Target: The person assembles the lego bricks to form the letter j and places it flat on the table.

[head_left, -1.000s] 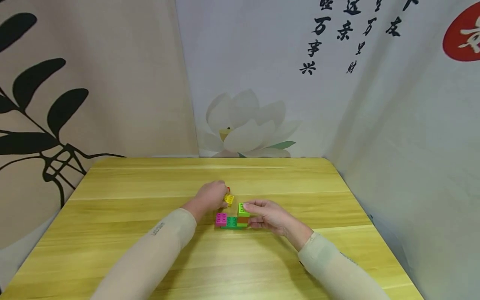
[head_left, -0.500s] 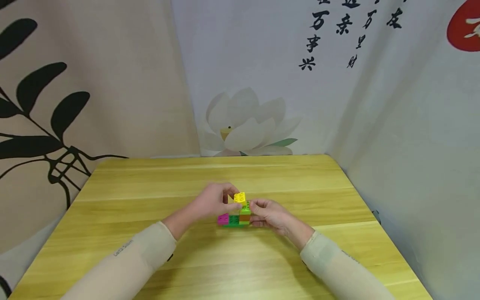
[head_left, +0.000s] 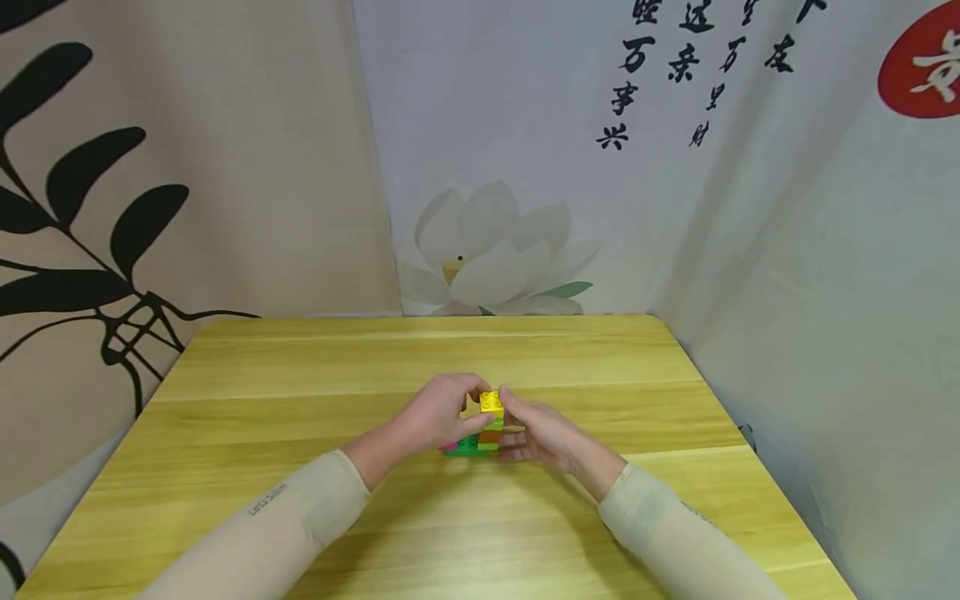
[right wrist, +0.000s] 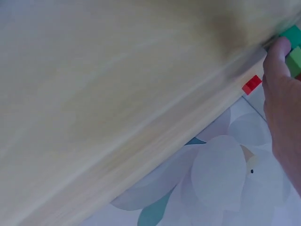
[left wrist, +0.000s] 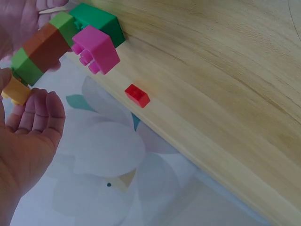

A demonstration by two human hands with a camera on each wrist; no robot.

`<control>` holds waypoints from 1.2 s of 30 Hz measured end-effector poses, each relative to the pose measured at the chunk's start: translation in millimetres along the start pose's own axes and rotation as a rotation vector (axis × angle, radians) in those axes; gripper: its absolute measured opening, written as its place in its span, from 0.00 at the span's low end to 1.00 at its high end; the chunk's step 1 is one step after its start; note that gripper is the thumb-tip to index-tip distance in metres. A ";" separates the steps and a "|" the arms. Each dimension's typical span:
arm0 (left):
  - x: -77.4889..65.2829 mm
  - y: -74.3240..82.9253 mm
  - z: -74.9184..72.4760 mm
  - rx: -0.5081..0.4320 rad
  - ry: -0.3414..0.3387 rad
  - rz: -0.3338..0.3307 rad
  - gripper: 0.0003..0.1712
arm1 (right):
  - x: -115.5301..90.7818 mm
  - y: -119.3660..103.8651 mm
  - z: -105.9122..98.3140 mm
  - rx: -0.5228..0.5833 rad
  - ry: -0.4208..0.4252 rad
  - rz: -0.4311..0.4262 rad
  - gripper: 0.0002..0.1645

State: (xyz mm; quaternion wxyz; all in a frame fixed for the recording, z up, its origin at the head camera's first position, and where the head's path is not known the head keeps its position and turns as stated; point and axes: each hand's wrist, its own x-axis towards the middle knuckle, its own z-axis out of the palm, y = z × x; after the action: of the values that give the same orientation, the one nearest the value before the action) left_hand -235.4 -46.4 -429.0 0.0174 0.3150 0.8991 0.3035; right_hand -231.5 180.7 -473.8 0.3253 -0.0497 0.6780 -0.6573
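A stack of toy building bricks stands mid-table: a dark green base (left wrist: 104,22), a magenta brick (left wrist: 101,49) at one end, and at the other a column with a brown brick (left wrist: 45,44) between two light green ones. On top of this column sits a yellow brick (head_left: 491,403), pinched between thumb and fingers of my left hand (head_left: 442,410). From the right side my right hand (head_left: 546,433) holds the column, its thumb up near the yellow brick and its fingers lower down. The left hand covers most of the magenta brick in the head view.
A loose red brick (left wrist: 137,95) lies on the wooden table (head_left: 585,358) beyond the stack, close to the far edge; the left hand hides it in the head view. Behind the table hangs a printed cloth (head_left: 525,100) with a lotus.
My left hand has carried the yellow brick from behind the stack, up and right, onto the light green brick. The right thumb has moved up the column.
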 end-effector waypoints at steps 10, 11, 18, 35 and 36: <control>-2.8 0.1 -0.9 0.000 0.011 -0.032 0.18 | 3.1 -7.9 9.7 0.030 0.009 0.035 0.48; -2.5 0.0 -1.4 -0.007 0.012 -0.035 0.18 | 3.5 -7.9 9.9 0.028 0.010 0.034 0.48; -2.7 4.0 -5.5 -0.030 0.017 -0.072 0.16 | 5.2 -9.5 10.8 0.028 0.011 0.028 0.47; -10.3 23.5 3.3 0.167 0.067 -0.134 0.23 | 3.9 -13.4 11.6 0.022 0.048 0.042 0.47; -11.0 24.3 4.5 0.179 0.073 -0.132 0.23 | 3.7 -13.4 11.6 0.015 0.049 0.041 0.47</control>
State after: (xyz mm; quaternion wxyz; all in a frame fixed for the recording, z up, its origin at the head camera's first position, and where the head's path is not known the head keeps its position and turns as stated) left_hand -212.0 -35.3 -420.9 -0.0236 0.2443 0.9414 0.2314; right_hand -233.4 167.1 -461.9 0.3223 -0.0174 0.6816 -0.6567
